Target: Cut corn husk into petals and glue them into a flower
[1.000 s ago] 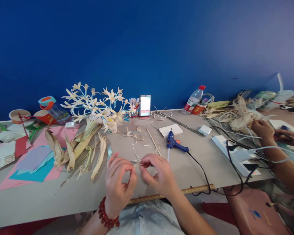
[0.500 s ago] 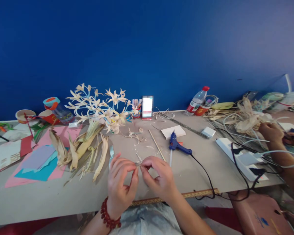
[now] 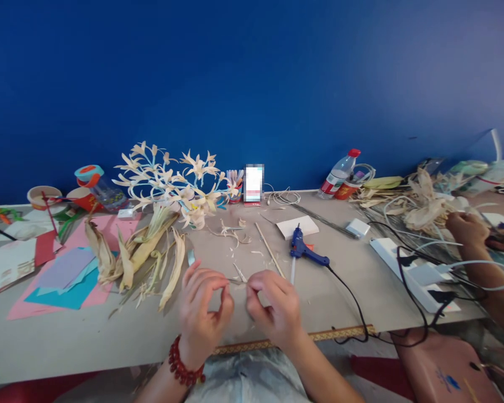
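Observation:
My left hand (image 3: 205, 307), with a red bead bracelet at its wrist, is closed in a pinch above the front of the table. My right hand (image 3: 276, 308) pinches just across from it. A thin strand (image 3: 236, 282) spans the gap between the two sets of fingertips; its ends are hidden in them, and what it is made of I cannot make out. Behind it lies a small pale scrap (image 3: 239, 273). Right of my hands rests a blue glue gun (image 3: 304, 251) with a glue stick in it. A wooden stick (image 3: 270, 250) lies nearer to my right hand.
Corn husks (image 3: 143, 257) and coloured paper (image 3: 63, 296) lie on the left. Husk flowers (image 3: 185, 184) stand behind. A phone (image 3: 253, 184) leans by the wall. Rightward are a bottle (image 3: 338, 174), a power strip (image 3: 411, 274) with cables, and another person's hand (image 3: 466, 228) near husks.
My hands have drawn apart, the left one moving left and the right one slightly right. The thin strand now shows between them. The co-worker's hand has barely shifted.

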### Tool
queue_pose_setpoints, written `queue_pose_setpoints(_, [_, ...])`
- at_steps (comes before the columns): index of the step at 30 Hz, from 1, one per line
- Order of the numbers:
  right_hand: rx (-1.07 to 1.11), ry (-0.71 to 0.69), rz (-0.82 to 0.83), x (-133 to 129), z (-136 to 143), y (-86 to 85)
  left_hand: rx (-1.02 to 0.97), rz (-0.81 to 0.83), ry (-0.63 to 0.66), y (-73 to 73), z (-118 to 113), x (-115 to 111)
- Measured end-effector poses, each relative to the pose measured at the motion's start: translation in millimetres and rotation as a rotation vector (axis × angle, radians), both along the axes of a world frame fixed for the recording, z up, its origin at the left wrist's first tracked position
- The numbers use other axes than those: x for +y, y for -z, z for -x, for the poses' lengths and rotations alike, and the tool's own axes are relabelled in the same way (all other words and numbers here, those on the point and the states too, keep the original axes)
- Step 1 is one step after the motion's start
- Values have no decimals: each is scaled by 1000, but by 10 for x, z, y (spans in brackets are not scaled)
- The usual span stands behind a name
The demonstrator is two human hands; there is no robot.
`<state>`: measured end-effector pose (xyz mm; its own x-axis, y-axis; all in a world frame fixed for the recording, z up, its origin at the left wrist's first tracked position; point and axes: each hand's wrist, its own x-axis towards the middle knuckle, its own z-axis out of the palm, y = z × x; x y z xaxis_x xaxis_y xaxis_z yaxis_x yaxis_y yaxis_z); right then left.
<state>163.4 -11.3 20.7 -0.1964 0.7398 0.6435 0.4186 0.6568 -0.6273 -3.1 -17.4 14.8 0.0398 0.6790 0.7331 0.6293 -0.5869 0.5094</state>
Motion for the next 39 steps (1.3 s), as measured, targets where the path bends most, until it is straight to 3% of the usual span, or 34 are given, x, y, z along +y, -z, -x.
queue_pose_setpoints(2, [32, 7, 24, -4, -19, 1, -28, 23, -6, 5, 38, -4])
queue_pose_setpoints(7, [32, -11, 51, -22, 17, -4, 6, 158, 130, -44, -45, -48])
queue_pose_setpoints(12, [4, -2, 19, -29, 56, 38, -19, 141, 130, -32, -106, -31])
queue_pose_setpoints(17, [64, 51, -51, -14, 11, 55, -81, 90, 32, 6, -1, -6])
queue_pose_setpoints(22, [30, 20, -63, -5, 24, 51, -12, 139, 116, -63, -56, -32])
queue_pose_setpoints(25, [6, 6, -83, -6, 49, 66, -1, 119, 102, -84, -112, -20])
queue_pose_setpoints(33, [36, 34, -88, 3, 43, 112, -2, 76, 21, 8, -18, 17])
queue_pose_setpoints(39, [56, 14, -24, 10, 38, 108, 25, 167, 142, -67, -43, -19])
